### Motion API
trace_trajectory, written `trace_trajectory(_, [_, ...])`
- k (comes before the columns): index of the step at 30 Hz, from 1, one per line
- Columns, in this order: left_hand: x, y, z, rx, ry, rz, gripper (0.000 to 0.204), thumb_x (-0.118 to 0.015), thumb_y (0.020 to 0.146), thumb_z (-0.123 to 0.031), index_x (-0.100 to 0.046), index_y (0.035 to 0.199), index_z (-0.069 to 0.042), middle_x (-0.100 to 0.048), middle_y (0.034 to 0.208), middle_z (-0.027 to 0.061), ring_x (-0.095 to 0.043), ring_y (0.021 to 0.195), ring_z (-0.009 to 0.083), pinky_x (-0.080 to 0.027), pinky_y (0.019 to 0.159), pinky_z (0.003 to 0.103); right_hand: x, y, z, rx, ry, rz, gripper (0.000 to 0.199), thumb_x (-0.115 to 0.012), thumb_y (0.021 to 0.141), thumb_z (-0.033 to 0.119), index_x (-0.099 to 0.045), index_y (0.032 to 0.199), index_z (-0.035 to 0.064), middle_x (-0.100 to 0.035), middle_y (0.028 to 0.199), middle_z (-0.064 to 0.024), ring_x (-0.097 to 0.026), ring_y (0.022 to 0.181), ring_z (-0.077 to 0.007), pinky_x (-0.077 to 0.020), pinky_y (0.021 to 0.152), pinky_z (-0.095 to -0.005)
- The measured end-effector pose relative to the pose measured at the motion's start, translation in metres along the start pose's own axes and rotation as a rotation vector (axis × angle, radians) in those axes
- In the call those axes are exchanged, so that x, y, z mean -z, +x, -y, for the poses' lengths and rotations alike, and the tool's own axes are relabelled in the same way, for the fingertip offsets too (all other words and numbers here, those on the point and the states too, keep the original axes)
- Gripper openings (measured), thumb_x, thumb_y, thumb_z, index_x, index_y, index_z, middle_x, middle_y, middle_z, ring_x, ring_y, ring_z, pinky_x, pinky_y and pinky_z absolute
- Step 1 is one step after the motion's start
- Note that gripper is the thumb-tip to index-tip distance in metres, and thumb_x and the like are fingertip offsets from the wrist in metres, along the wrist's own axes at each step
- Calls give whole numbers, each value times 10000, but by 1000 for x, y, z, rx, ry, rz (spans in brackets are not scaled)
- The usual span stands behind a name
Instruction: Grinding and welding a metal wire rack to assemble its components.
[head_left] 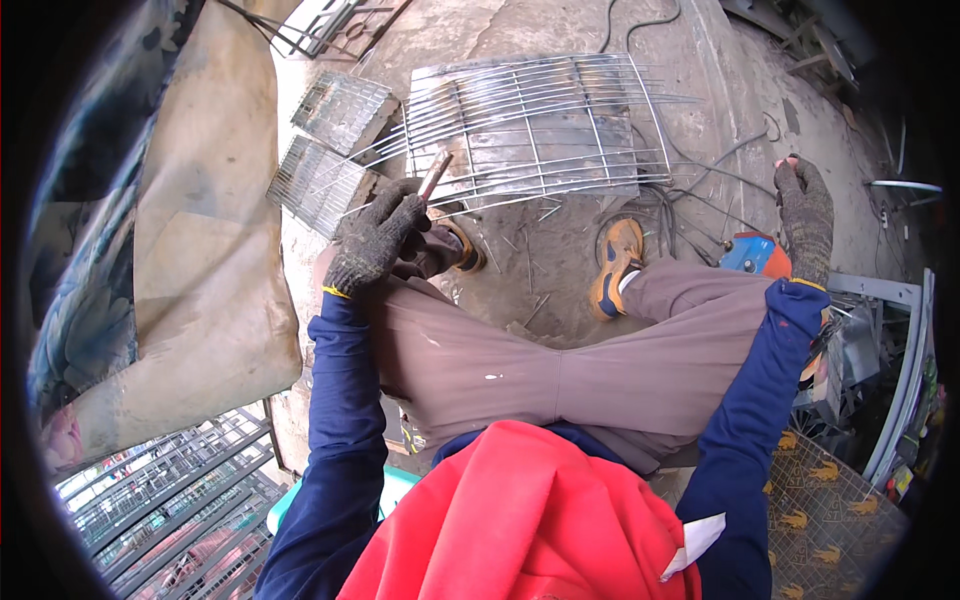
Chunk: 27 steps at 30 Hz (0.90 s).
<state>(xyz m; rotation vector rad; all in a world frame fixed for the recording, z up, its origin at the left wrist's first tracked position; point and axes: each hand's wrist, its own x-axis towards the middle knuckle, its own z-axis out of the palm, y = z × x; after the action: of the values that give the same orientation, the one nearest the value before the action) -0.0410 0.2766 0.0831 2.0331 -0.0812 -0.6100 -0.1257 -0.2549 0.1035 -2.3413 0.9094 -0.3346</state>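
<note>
My left hand (376, 236), in a dark grey knit glove, is closed around a short, narrow pinkish-brown object (435, 175) whose kind I cannot make out. It is held above the near left corner of a welded wire grid (530, 130). The grid's thin rods run crosswise over a few thicker bars, on a metal plate (428, 88). My right hand (806, 215), gloved alike, is held out to the far right, away from the grid. Its fingers are drawn together, with a small pinkish bit (787, 162) at their tips, perhaps something held.
Two smaller wire-mesh pieces (345, 110) lie left of the grid. Dark cables (665, 215) coil on the ground at right, near a blue and orange box (750, 254). A tan sheet (205, 230) hangs at left. Metal frames (905, 370) stand at right.
</note>
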Motion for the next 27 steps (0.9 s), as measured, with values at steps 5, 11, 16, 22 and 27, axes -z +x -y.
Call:
trace_trajectory(5, [-5, 18, -45, -198, 436, 63, 406, -548, 982, -307, -548, 1280, -31, -646, 939, 61, -599, 759, 119, -493, 687, 281, -5, 5, -3, 100, -52, 106, 390, -651, 878, 400, -652, 1110, 85, -683, 978, -113, -639, 914, -204, -475, 849, -330])
trace_trajectory(11, [-13, 65, -131, -404, 1289, 57, 331, -528, 944, -403, -611, 1142, -151, -668, 869, 191, -653, 809, 387, -506, 684, 478, -19, 13, 11, 208, -20, 191, 357, -648, 882, 383, -639, 1104, 103, -680, 973, -95, -643, 911, -199, -482, 836, -332])
trace_trajectory(16, [-24, 111, -164, -545, 1588, 134, 222, -541, 915, -324, -643, 947, -129, -647, 742, 163, -650, 719, 375, -500, 616, 486, -20, 16, 28, 232, 17, 225, 357, -641, 891, 378, -631, 1118, 102, -685, 998, -85, -646, 930, -191, -486, 862, -331])
trace_trajectory(22, [-33, 129, -192, -562, 1653, 165, 180, -609, 847, -276, -713, 905, -140, -685, 804, 130, -671, 775, 329, -523, 676, 438, -25, 26, 21, 253, 64, 252, 351, -639, 894, 372, -625, 1125, 108, -684, 1032, -84, -650, 966, -192, -485, 885, -332])
trace_trajectory(27, [-36, 135, -202, -613, 1664, 154, 210, -626, 801, -292, -724, 862, -116, -693, 847, 151, -680, 798, 354, -543, 682, 456, -26, 25, 30, 249, 46, 245, 394, -633, 899, 407, -631, 1131, 89, -665, 996, -91, -612, 931, -173, -463, 878, -317])
